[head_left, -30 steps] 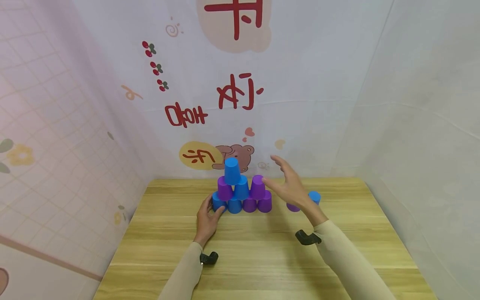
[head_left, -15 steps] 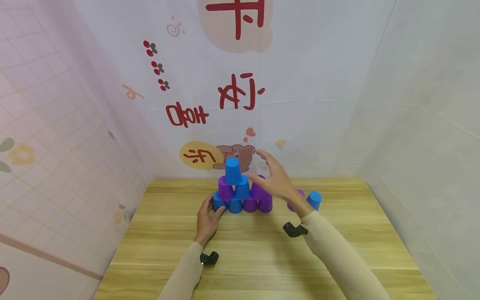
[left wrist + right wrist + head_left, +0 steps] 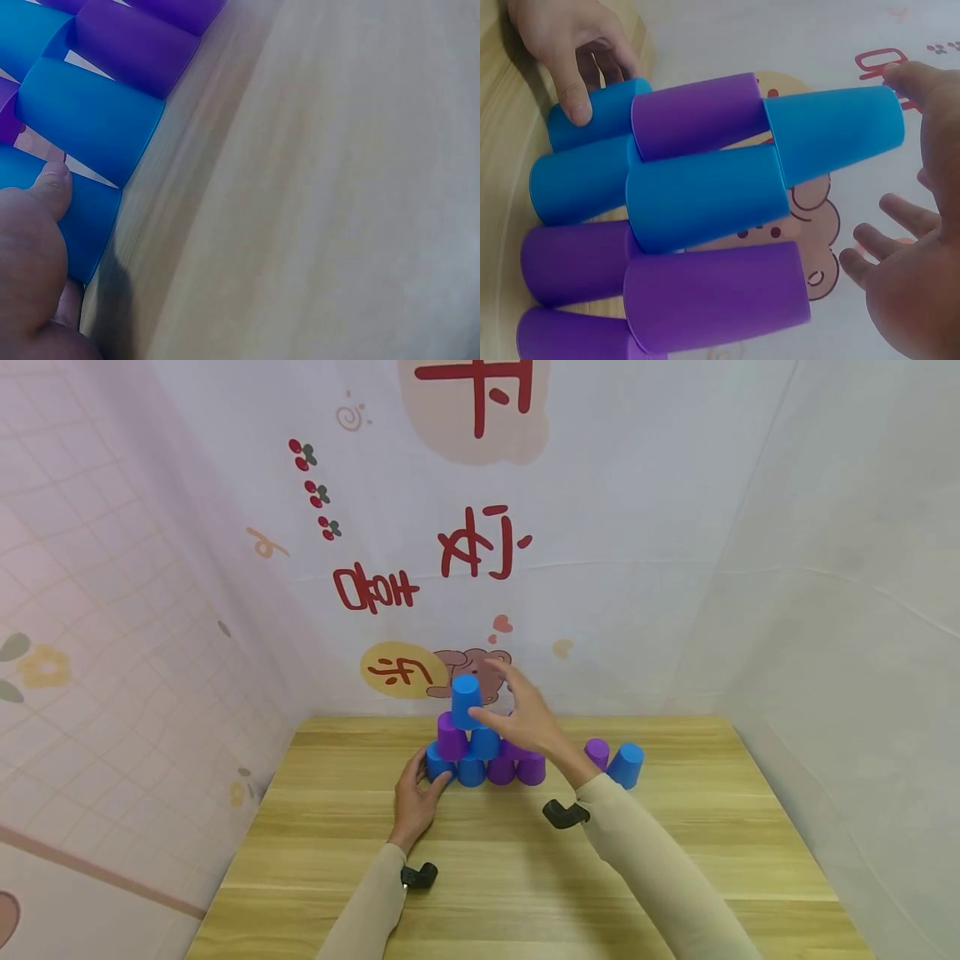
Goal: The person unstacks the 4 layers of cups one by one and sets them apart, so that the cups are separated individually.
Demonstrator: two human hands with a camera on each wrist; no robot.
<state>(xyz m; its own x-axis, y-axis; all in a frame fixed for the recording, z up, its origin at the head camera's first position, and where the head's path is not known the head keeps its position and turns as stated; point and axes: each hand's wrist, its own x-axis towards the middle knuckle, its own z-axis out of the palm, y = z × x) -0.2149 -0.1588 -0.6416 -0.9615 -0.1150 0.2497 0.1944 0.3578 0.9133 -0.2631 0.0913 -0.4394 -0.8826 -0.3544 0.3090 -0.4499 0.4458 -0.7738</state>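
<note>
The likeliest trouble sits at the top blue cup (image 3: 465,700), which stands upside down on the inner purple cup (image 3: 697,112) and the inner blue cup (image 3: 709,199) directly beneath it. The right hand (image 3: 528,722) is spread wide just to the right of the top blue cup, thumb and fingers parted, holding nothing; whether a fingertip touches that cup I cannot tell. A brush of the thumb or a sideways sweep of the palm could slide it off its 2 supports. Low and to the left of the top blue cup, the left hand (image 3: 415,802) grips the outer blue cup (image 3: 600,116); I judge this a steadying hold, yet a hard squeeze or tug could shift everything resting above. Lower right of the top blue cup, the end purple cup (image 3: 716,296) of the 3-cup row is partly hidden by the right hand in the head view, and a dipping wrist might knock it from the 2 purple cups (image 3: 577,262) under it. Farther right of the top blue cup, a loose purple cup (image 3: 597,752) and a loose blue cup (image 3: 628,767) stand near the right sleeve (image 3: 652,868); a low drag of that forearm could tip them.
</note>
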